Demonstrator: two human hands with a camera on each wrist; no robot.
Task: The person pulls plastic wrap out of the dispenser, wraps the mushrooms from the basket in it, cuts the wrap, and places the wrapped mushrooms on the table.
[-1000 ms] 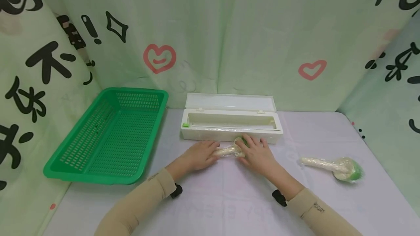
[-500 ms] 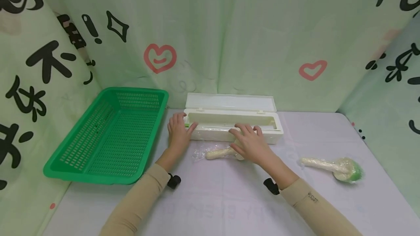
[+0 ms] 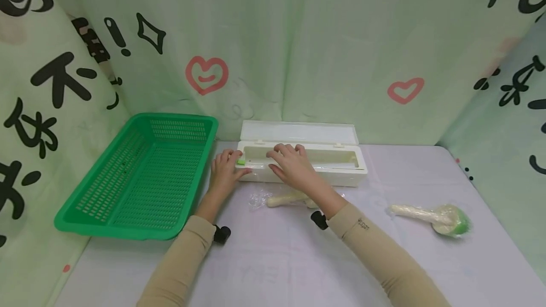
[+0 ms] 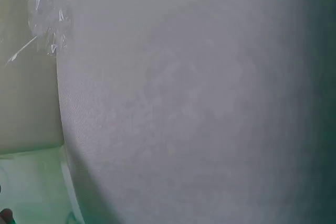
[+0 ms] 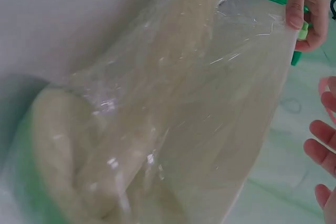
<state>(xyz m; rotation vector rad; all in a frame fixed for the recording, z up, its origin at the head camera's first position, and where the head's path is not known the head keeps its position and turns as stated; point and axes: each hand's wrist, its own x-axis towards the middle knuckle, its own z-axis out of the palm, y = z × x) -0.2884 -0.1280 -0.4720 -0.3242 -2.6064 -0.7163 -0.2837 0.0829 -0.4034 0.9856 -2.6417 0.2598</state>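
Observation:
A long white cling film dispenser (image 3: 307, 177) stands on the table with its lid (image 3: 298, 131) raised and a small green slider (image 3: 241, 161) at its left end. My left hand (image 3: 222, 173) grips that left end, thumb at the front beside the slider. Over the dispenser's opening, left of its middle, is my right hand (image 3: 294, 167), its fingers loosely bent and holding nothing visible. In front of the dispenser lies a pale-handled thing with a rounded green end (image 5: 131, 135), wrapped in clear film; my right forearm partly hides it in the head view.
A green plastic basket (image 3: 170, 231) stands to the left. A second film-wrapped, pale-handled thing with a green end (image 3: 435, 217) lies on the right of the white-covered table (image 3: 273, 274). A light green curtain (image 3: 341, 37) hangs close behind the dispenser.
Both hands have left the wrapped thing. My left hand has moved up to the dispenser's left end; my right hand has moved up and left over the dispenser.

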